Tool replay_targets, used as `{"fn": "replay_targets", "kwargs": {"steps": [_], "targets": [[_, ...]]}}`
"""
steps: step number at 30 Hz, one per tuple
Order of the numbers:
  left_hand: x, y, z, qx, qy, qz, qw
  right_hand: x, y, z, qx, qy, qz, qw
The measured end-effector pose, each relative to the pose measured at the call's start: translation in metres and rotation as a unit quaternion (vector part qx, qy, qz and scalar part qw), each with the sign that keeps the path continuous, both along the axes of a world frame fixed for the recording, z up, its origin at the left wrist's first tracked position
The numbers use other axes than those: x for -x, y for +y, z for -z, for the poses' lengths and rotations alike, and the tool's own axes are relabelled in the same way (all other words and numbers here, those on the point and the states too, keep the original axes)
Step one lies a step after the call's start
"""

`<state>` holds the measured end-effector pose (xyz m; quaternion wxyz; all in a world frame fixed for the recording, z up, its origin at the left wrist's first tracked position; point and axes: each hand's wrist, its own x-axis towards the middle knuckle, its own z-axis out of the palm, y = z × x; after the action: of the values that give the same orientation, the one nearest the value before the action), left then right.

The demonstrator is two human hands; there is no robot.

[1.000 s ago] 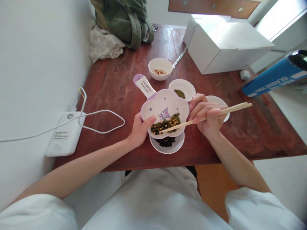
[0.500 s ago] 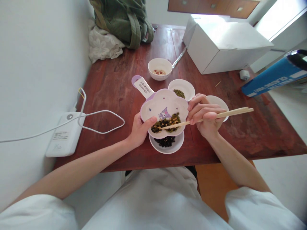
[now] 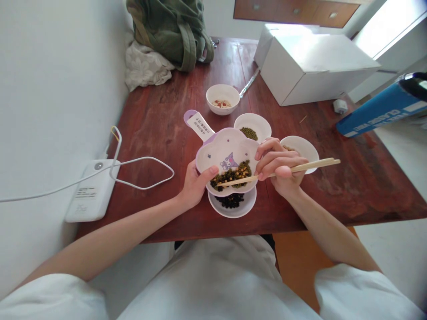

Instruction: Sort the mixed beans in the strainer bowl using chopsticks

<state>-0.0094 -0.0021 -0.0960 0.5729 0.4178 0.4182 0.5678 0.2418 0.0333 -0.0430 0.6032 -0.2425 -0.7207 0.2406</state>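
Note:
My left hand (image 3: 196,183) is closed on the rim of a purple-white, cloud-shaped bowl with a handle (image 3: 220,146), thumb over the edge. Mixed green, black and yellowish beans (image 3: 232,175) lie along its near side. My right hand (image 3: 280,166) grips a pair of wooden chopsticks (image 3: 315,164), whose tips touch the beans at the left. Just below, partly covered by the held bowl, is a white bowl (image 3: 233,211) of black beans (image 3: 231,201). Behind it stands a white bowl (image 3: 260,124) with green beans (image 3: 248,133). Another white bowl (image 3: 308,151) is half hidden by my right hand.
Farther back sit a white bowl (image 3: 223,91) with pale and reddish pieces, a white box (image 3: 316,66) and a green bag (image 3: 170,31). A blue bottle (image 3: 376,109) is at the right. At the left lies a white power bank (image 3: 91,191) with a looped cable (image 3: 147,158).
My right hand and the chopsticks have shifted left, the tips sliding toward the bowl's left side among the beans. My left hand keeps its hold. The whole view has dropped slightly.

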Motion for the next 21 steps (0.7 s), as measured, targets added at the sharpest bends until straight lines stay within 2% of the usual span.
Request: {"fn": "replay_targets", "kwargs": {"steps": [5, 21], "targets": [[0.0001, -0.001, -0.0012, -0.002, -0.008, 0.006, 1.0, 0.0003, -0.0015, -0.0009, -0.007, 0.017, -0.024, 1.0], [-0.0007, -0.0008, 0.0, -0.008, 0.001, 0.006, 1.0, -0.0015, 0.0022, 0.0037, 0.066, 0.057, 0.01, 0.996]]}}
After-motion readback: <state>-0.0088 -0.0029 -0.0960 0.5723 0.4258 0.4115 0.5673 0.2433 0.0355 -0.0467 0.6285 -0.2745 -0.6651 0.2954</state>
